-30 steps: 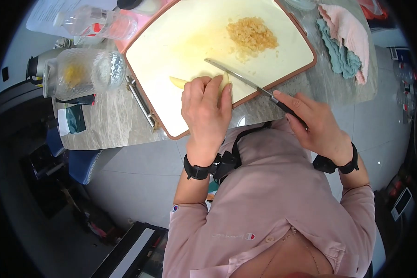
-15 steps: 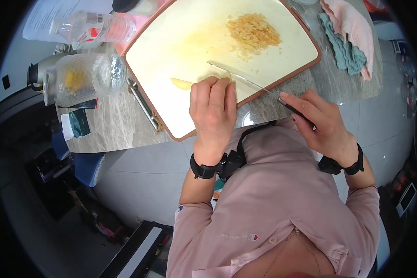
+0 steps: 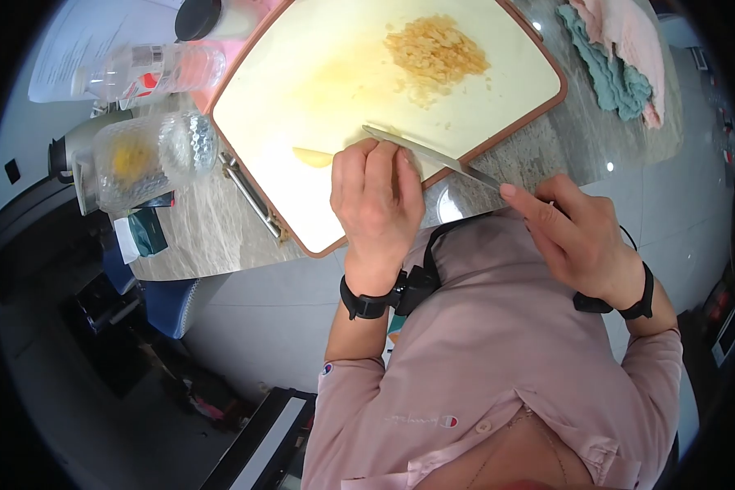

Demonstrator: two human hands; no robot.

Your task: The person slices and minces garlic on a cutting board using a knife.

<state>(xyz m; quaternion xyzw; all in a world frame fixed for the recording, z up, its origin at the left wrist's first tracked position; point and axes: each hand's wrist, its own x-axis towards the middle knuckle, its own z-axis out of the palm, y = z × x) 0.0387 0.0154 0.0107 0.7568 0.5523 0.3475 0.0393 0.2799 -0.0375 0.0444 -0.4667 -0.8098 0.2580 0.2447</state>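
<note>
My right hand (image 3: 576,233) is wrapped round the handle of a knife (image 3: 433,155), its index finger stretched toward the blade. The blade slants across the near edge of a cream cutting board (image 3: 286,90), its tip just beyond my left fingertips. My left hand (image 3: 376,196) is closed, fingers curled down on a pale yellow food piece that they mostly hide. A pale yellow food slice (image 3: 311,157) lies by its left side, one end against the fingers. Farther up the board sits a pile of finely chopped, amber-coloured food (image 3: 437,53).
On the left of the marble table (image 3: 212,237) lie a clear plastic bottle (image 3: 151,69) and a textured clear jug (image 3: 139,151) with something yellow in it. A black-lidded jar (image 3: 200,18) is at the upper left. Pink and teal cloths (image 3: 616,77) lie at the right.
The knife blade has tilted to show more of its flat side, and my right hand has moved slightly right and down. My left hand stays on the food piece. The whole view has shifted a little.
</note>
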